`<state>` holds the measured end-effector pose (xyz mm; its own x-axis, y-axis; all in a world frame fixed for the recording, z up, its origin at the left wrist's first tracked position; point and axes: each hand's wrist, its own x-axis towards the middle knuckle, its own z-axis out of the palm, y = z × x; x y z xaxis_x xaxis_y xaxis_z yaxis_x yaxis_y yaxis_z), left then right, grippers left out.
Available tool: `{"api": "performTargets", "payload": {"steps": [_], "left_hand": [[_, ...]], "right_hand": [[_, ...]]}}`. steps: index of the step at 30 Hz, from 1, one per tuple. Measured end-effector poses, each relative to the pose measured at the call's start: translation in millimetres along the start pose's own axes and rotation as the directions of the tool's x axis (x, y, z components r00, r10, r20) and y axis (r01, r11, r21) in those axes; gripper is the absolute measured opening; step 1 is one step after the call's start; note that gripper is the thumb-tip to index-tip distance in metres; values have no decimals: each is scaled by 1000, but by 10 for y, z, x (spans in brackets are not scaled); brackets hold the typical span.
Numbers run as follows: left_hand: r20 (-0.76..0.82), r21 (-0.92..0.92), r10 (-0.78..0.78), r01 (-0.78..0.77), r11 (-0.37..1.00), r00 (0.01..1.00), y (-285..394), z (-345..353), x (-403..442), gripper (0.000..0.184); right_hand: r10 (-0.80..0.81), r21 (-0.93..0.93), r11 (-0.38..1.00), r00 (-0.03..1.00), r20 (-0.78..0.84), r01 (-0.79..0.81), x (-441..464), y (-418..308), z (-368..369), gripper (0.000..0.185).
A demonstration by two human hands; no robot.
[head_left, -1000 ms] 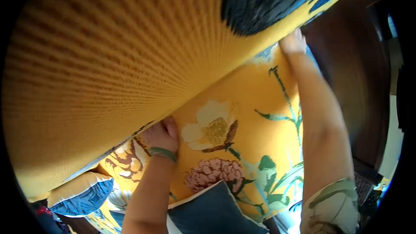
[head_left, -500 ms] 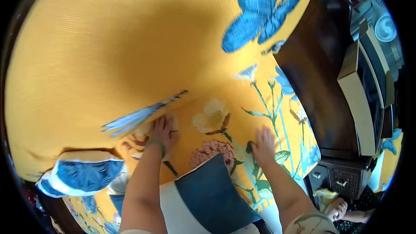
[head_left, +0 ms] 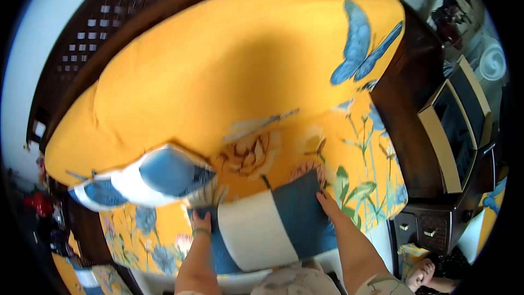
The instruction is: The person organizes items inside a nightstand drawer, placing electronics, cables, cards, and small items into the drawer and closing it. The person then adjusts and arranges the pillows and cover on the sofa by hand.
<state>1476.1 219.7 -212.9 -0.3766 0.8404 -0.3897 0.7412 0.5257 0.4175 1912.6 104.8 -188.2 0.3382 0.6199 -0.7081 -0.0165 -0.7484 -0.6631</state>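
A cushion (head_left: 254,232) with a white middle band and dark blue ends lies before me at the front of the sofa seat. At its left end, my left hand (head_left: 201,223) grips the blue side, with a green band round the wrist. My right hand (head_left: 326,204) holds the opposite blue side near the upper corner; its fingers are partly hidden by the cushion. Beneath and behind it is a yellow sofa cover (head_left: 218,93) printed with flowers and a blue butterfly.
More blue and white cushions (head_left: 166,175) lean on the backrest at the left. A dark wooden cabinet (head_left: 423,221) stands at the right, with an open cardboard box (head_left: 445,147) above it. Another person's hands (head_left: 421,274) are at the lower right.
My hands have left the seat cover, where they lay flat, and now hold the cushion by its two sides. The view has shifted, showing more of the sofa's wooden back and the left cushions.
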Motion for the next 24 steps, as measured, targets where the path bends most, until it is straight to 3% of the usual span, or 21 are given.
{"api": "performTargets", "payload": {"steps": [2,4,7,9,11,12,14,16,17,20,21,24], "left_hand": [[-115,-36,-198,195,980,973,-125,57,-260,81],[-139,-45,-195,191,981,971,-470,173,-230,83],[-50,-90,-303,298,950,952,-381,-77,-278,91],[66,-53,-369,372,927,927,-693,-83,-119,96],[214,-115,-308,337,934,927,-530,-268,-219,94],[268,-95,-293,327,940,918,-758,-219,-89,90],[373,-133,-293,363,922,881,-411,-463,-235,82],[400,-333,-209,354,874,892,-663,-347,-141,74],[416,-474,-167,370,799,894,-528,-360,-216,56],[427,-731,-1,346,588,904,101,-402,-527,51],[436,-756,24,352,552,900,227,-337,-530,49],[318,-869,218,191,457,923,805,-156,-581,50]], "right_hand": [[-61,-84,995,994,-93,53,11,159,183,71],[-127,-110,988,983,-131,113,150,201,295,72],[-101,-201,978,976,-191,62,193,276,337,70],[-117,-271,962,949,-293,35,190,347,327,67],[-44,-229,973,960,-277,-21,155,390,325,68],[-6,-229,972,966,-257,-55,150,423,296,68],[56,-216,971,974,-218,-104,104,403,219,68],[37,-165,983,970,-242,-79,-140,221,103,66],[22,-139,989,968,-251,-59,-244,129,48,65],[-53,62,994,914,-403,85,-365,98,-319,63],[-117,127,972,872,-475,199,-389,36,-442,59],[-223,161,920,816,-534,357,-254,-167,-903,57]]}}
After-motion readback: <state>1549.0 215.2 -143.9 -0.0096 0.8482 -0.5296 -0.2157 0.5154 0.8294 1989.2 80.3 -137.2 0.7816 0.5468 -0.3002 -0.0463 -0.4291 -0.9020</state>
